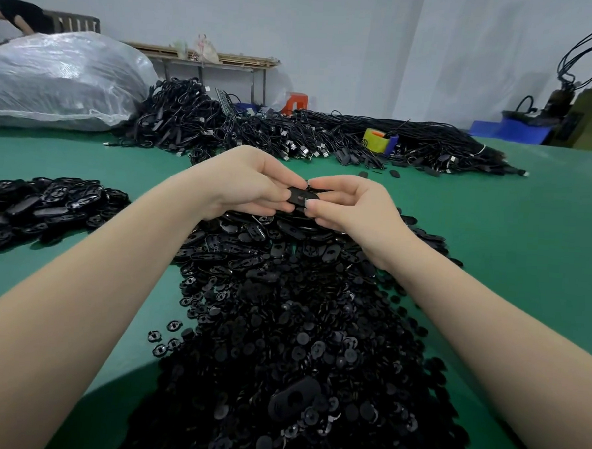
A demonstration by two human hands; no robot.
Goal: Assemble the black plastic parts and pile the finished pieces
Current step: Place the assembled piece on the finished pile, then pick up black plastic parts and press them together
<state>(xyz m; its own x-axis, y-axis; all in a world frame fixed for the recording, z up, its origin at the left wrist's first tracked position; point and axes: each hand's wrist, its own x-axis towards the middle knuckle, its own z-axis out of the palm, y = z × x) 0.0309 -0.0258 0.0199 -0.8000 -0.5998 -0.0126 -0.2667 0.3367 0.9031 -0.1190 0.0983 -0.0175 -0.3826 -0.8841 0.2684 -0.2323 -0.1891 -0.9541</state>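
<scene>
Hands (302, 199) clamped together on one black plastic part (301, 198)

Left hand (243, 183) and right hand (348, 206) both pinch it above the loose parts heap (299, 327) mid-desk (510, 235); finished pile (45, 204) sits at 9 o'clock, cables (292, 135) at 12.

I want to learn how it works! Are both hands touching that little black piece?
Touching. The head view shows the left hand and right hand pinching the black piece between their fingertips.
</scene>
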